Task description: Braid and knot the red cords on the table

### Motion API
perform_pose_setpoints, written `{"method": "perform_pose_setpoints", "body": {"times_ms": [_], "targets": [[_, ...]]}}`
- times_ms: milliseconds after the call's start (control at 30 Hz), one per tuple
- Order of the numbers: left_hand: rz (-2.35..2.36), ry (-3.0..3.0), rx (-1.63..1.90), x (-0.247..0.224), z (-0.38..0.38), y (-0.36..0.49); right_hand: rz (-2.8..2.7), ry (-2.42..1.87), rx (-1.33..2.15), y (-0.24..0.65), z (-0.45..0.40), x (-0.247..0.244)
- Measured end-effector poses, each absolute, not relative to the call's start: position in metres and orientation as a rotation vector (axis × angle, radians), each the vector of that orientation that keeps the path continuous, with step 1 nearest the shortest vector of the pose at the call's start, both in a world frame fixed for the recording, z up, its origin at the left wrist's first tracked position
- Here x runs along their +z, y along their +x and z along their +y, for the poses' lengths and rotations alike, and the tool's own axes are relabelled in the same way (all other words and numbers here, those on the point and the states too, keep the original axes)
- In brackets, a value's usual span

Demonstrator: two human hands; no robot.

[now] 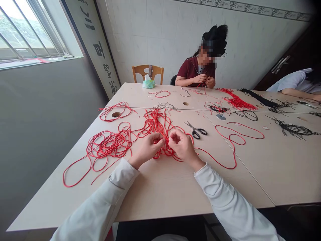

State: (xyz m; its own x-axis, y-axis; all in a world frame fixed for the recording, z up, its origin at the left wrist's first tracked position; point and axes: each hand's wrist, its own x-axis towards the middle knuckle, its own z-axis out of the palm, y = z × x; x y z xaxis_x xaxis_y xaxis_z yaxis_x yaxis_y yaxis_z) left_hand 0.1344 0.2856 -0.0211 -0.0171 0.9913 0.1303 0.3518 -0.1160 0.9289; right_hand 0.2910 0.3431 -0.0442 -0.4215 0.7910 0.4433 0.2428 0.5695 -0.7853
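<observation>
My left hand (150, 147) and my right hand (182, 144) are close together above a pile of red braided cords (154, 122) on the table. Each hand is closed in a pinch with thumb against fingers. Red cord shows between and just below the fingertips, so both seem to grip a strand, though its exact course is partly hidden. One long red cord (234, 154) trails away to the right of my right hand. Left of my left hand lies a loose coil of smooth red cord (107, 145). Black-handled scissors (197, 130) rest partly opened beyond my right hand.
The pale table (175, 194) has round holes. Another red loop (117, 112) lies at the left, bundles of red cord (238, 100) and black cord (296, 129) at the right. A tissue pack (148, 82) stands at the far edge. Two people sit across and at the right.
</observation>
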Motion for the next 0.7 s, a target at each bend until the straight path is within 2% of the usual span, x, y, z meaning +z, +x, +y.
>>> {"method": "perform_pose_setpoints", "body": {"times_ms": [100, 367, 700], "targets": [[1.389, 1.501, 1.16, -0.022, 0.285, 0.136, -1.863, -0.806, 0.946, 0.291, 0.344, -0.044], [1.396, 1.452, 1.19, -0.022, 0.285, 0.136, -1.951, -0.78, 0.74, 0.292, 0.342, -0.041], [1.464, 1.654, 1.301, -0.031, 0.288, 0.134, -1.757, -0.805, 1.292, 0.292, 0.345, -0.043]]}}
